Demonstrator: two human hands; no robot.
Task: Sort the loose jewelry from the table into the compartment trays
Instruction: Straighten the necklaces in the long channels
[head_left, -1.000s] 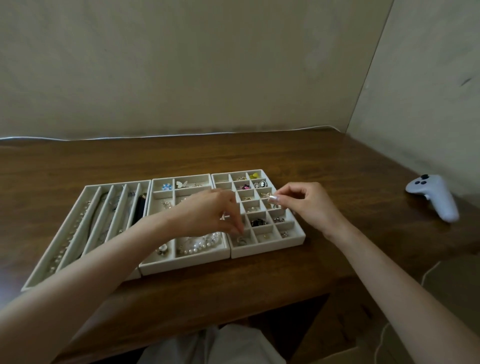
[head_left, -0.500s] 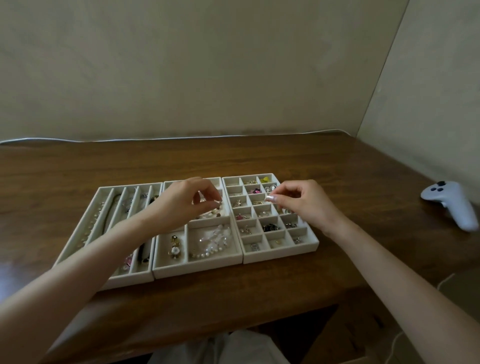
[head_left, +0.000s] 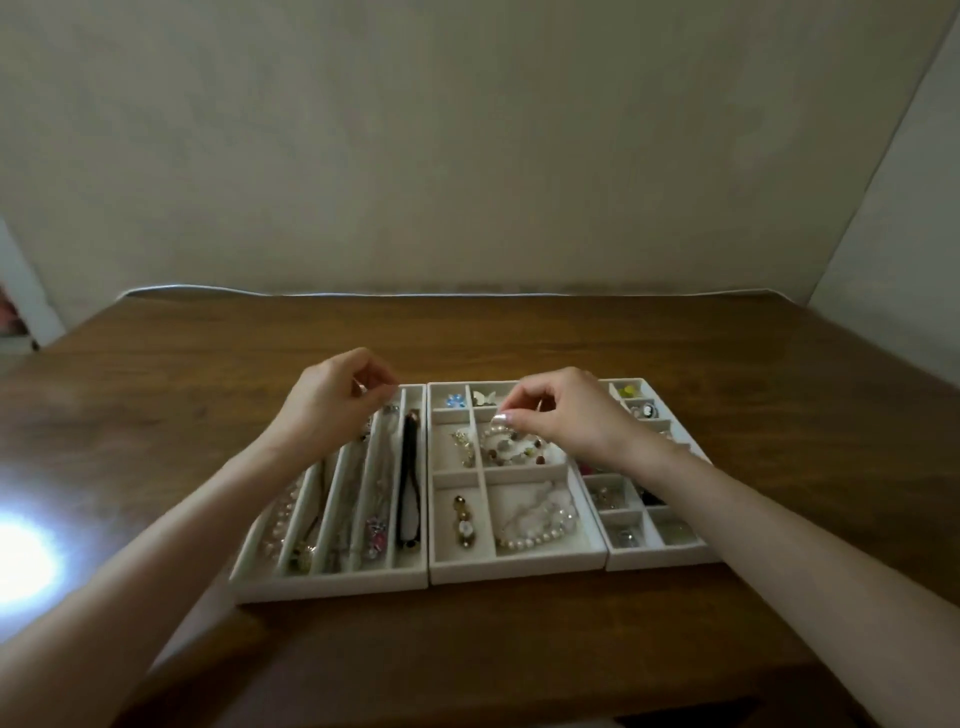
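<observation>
L hand (head_left: 337, 410): over far end of L tray (head_left: 332, 587); thumb + forefinger nipped together, other fingers curled. Can't tell if anything is in the nip.
R hand (head_left: 566, 421): over mid tray (head_left: 519, 569); thumb + forefinger nipped just above bead bracelet (head_left: 511, 449). Can't tell if they touch it or hold sth finer.
Jewelry (head_left: 540, 525): pieces in view lie in the trays. Chains + black cord (head_left: 410, 483) in L tray slots, bracelets in mid tray, sm. bits in R tray (head_left: 665, 558) grid.
Weight: v. light, prob. no effort to lift.
Feel: chains likely limp, slippery, quick to snag; bead strands flop + roll; stones may chip if dropped.
Hold: fingertips only. Chain by clasp or one end, let hang straight, feed into slot. Bracelet across the strand. Sm. bits by post or rim.
Risk: fine piece slips from nip into wrong cell; chain hooks a neighbour.
</observation>
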